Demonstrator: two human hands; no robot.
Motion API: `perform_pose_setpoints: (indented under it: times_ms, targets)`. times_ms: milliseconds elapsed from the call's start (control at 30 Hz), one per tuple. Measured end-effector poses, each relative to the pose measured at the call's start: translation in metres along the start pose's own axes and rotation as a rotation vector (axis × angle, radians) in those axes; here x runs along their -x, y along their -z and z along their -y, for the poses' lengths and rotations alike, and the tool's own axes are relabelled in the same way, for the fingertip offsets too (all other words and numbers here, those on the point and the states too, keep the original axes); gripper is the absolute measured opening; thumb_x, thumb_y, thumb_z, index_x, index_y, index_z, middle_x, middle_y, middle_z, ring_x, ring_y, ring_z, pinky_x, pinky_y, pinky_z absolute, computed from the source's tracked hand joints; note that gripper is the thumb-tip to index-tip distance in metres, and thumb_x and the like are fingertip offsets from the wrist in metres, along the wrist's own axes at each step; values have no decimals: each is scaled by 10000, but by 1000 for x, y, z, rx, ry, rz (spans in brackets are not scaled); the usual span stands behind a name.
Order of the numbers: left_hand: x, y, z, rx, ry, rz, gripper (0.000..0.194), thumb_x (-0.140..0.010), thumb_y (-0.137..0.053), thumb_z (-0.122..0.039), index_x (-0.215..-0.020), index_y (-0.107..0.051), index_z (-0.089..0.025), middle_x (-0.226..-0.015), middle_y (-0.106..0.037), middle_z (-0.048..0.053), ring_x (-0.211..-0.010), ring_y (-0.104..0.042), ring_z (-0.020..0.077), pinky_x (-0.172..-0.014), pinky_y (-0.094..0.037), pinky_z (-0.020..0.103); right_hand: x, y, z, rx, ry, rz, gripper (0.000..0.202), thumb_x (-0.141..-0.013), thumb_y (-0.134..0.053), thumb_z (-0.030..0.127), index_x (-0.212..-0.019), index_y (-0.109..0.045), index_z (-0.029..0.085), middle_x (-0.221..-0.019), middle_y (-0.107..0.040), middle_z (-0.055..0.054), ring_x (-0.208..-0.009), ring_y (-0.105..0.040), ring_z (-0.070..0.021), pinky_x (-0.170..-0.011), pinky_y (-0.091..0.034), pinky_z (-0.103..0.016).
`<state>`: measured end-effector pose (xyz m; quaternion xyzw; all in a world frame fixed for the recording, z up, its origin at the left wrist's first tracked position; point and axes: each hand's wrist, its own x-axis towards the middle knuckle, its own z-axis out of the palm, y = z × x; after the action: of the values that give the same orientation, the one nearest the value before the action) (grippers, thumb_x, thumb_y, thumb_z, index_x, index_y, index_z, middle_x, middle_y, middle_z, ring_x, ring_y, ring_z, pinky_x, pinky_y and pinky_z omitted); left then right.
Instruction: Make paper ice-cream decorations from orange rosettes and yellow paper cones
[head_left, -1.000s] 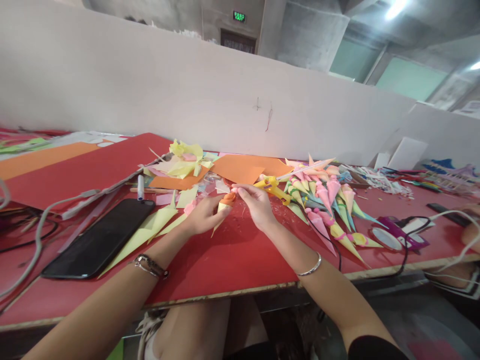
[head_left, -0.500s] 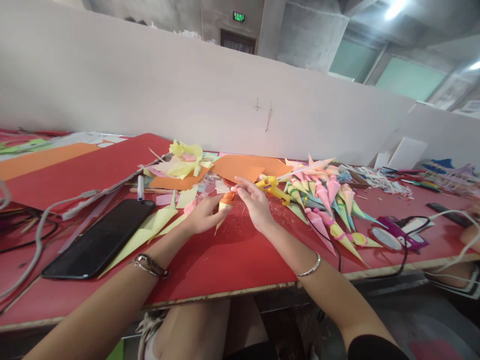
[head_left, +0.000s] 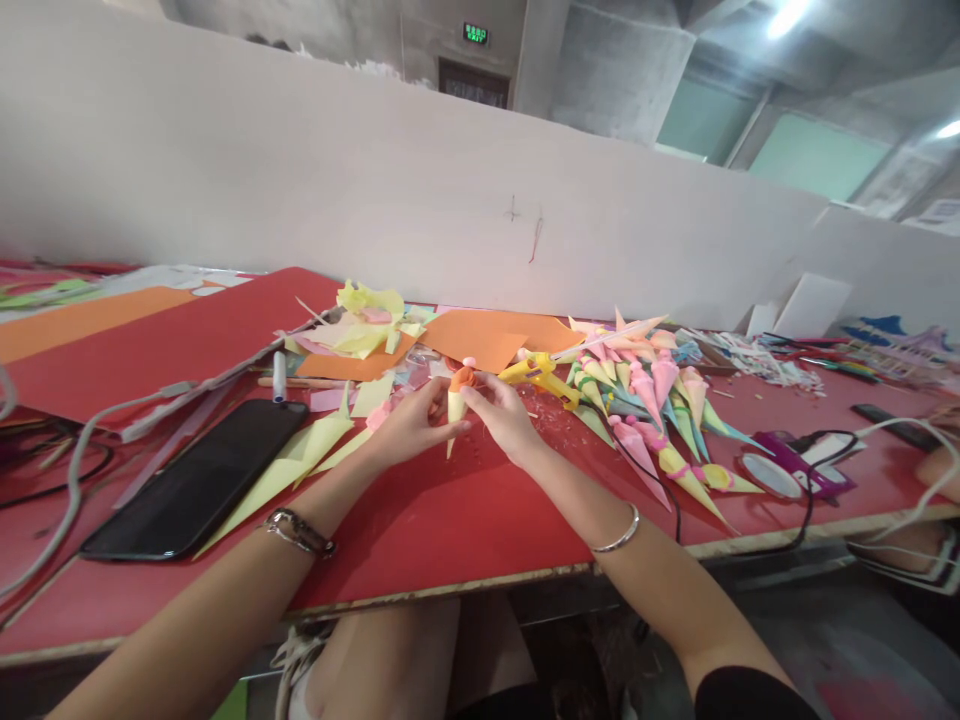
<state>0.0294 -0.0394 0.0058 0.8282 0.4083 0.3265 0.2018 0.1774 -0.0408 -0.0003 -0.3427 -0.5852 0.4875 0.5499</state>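
Gripping one paper cone [head_left: 456,408] between them, two hands meet at the centre of the frame. The left hand [head_left: 412,420] has its thumb and fingers bent about the cone's left side; the right hand [head_left: 506,415] pinches its upper right side, thumb in front. The cone points down, pale yellow, with one orange swirl [head_left: 462,380] at its mouth and one pink ball [head_left: 469,362] on top. One silver bangle [head_left: 618,530] circles the right wrist.

Just beyond the right hand lies one yellow glue gun [head_left: 551,380]. Right of it is a heap of decorated cones [head_left: 664,380], more than ten, overlapping too much to count exactly. Left of centre are one capped marker [head_left: 280,378] and, lower, one black phone [head_left: 199,480].

Farther out, at right, are one round mirror [head_left: 772,475], one purple box [head_left: 829,485] and two white boards [head_left: 812,305] leaning near the partition [head_left: 420,180]. Another person's arm [head_left: 943,470] enters at the right edge. At upper centre glows one green exit sign [head_left: 475,34].
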Motion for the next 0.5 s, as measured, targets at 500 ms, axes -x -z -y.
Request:
perform_pose_setpoints:
  times_ms: [500]
  targets:
    - [3, 8, 11, 248, -17, 300, 323, -710, -513, -458, -728, -550, -138, -536, -382, -50, -489, -317, 76, -460, -258, 196, 4, -1, -1, 64, 55, 141, 242, -689, -603, 381, -835, -566, 192, -786, -590, 3, -725, -552, -124, -685, -441, -252]
